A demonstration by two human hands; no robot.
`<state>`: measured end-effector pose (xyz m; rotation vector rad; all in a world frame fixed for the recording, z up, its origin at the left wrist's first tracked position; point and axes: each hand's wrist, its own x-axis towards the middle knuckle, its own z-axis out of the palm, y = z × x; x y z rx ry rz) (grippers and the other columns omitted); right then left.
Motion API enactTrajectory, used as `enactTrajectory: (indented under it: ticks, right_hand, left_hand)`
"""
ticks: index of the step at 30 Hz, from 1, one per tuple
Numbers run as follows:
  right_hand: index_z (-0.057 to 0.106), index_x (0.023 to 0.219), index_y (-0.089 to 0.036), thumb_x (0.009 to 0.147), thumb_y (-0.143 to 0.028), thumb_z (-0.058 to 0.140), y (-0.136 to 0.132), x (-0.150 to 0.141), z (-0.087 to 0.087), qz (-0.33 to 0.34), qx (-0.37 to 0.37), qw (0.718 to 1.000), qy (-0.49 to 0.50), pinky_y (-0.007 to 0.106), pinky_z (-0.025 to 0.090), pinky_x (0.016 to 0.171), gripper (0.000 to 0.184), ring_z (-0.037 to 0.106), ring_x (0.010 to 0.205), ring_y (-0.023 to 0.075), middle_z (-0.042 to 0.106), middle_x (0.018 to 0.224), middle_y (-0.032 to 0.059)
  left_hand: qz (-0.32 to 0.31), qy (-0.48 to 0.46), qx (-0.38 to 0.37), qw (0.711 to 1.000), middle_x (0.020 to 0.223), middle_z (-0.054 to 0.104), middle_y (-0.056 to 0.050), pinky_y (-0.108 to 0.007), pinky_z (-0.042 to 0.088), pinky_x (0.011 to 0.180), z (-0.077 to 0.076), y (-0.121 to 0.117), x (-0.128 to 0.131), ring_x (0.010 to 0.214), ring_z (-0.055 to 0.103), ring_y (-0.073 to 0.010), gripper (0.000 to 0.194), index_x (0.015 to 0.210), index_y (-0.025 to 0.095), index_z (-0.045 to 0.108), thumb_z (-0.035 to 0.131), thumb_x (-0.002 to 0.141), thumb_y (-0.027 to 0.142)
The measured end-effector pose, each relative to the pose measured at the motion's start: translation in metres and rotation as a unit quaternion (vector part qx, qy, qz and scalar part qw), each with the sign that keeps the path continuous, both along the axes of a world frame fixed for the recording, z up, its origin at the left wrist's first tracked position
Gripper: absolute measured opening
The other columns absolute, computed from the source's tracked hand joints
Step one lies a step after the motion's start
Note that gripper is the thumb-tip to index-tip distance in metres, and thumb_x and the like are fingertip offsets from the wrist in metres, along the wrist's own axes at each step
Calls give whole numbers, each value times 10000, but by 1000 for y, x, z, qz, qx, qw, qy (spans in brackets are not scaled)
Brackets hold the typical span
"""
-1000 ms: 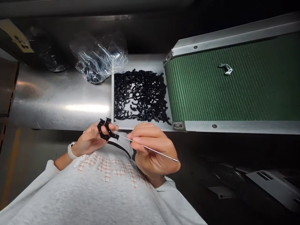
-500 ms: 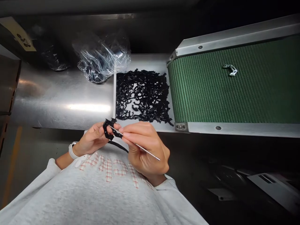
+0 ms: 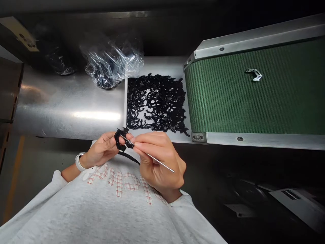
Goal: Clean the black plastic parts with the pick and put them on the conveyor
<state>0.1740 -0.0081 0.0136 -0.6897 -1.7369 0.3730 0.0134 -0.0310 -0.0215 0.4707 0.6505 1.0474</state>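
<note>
Left hand: here's the left hand [image 3: 100,150], grip closed, pinching a small black plastic bracket [image 3: 120,138] between thumb and fingers.

Right hand: the right hand [image 3: 158,173] has its grip closed on a thin steel pick [image 3: 165,165], and the pick's inner end is right at the bracket.

Bracket position: held up in front of the chest, just off the near edge of a white tray [image 3: 162,66].

Tray: a dense spread of black plastic parts [image 3: 156,103] covers most of it, with a bare margin along the far side.

Left of the tray: a stainless steel counter [image 3: 68,108], with a clear plastic bag [image 3: 111,64] of dark parts at the tray's far corner.

Right of the tray: a green conveyor belt [image 3: 254,101] in a metal frame [image 3: 264,140] runs right up to the tray's edge, carrying one small silver bracket [image 3: 254,74].

Room to move: a dark open space lies right of the right hand, below the belt frame.
</note>
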Motion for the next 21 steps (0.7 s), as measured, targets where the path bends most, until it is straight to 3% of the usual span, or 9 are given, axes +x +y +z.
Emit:
enactTrajectory:
  ticks: [6, 12, 17, 21]
  right_hand:
    - [653, 950, -128, 970, -102, 617, 1, 2, 0, 1, -6, 1000, -8, 327, 609, 663, 49, 729, 818, 168, 758, 878, 85]
    - [678, 878, -180, 962, -205, 669, 2, -1, -6, -66, -10, 998, 13, 342, 545, 613, 88, 651, 783, 164, 669, 842, 34]
    - [695, 936, -186, 989, -144, 609, 2, -2, -8, -25, -49, 998, 25, 360, 532, 621, 109, 659, 818, 178, 697, 868, 38]
    - [686, 922, -168, 995, -151, 603, 3, -2, -8, -25, -35, 999, 16, 354, 524, 621, 112, 640, 802, 168, 673, 838, 35]
  left_hand:
    - [17, 55, 44, 997, 901, 779, -48, -397, 519, 1033, 1, 2, 1, 1094, 702, -242, 267, 758, 232, 786, 803, 802, 495]
    - [54, 119, 118, 984, 958, 796, -44, -353, 525, 953, -1, 4, -1, 1066, 688, -213, 186, 845, 288, 837, 764, 853, 459]
    - [63, 154, 126, 978, 966, 802, -65, -387, 507, 997, -4, 4, -3, 1117, 671, -234, 209, 848, 287, 838, 757, 852, 480]
    - [68, 176, 161, 969, 963, 805, -46, -415, 448, 1102, -6, 4, -5, 1114, 671, -220, 183, 875, 311, 841, 733, 880, 459]
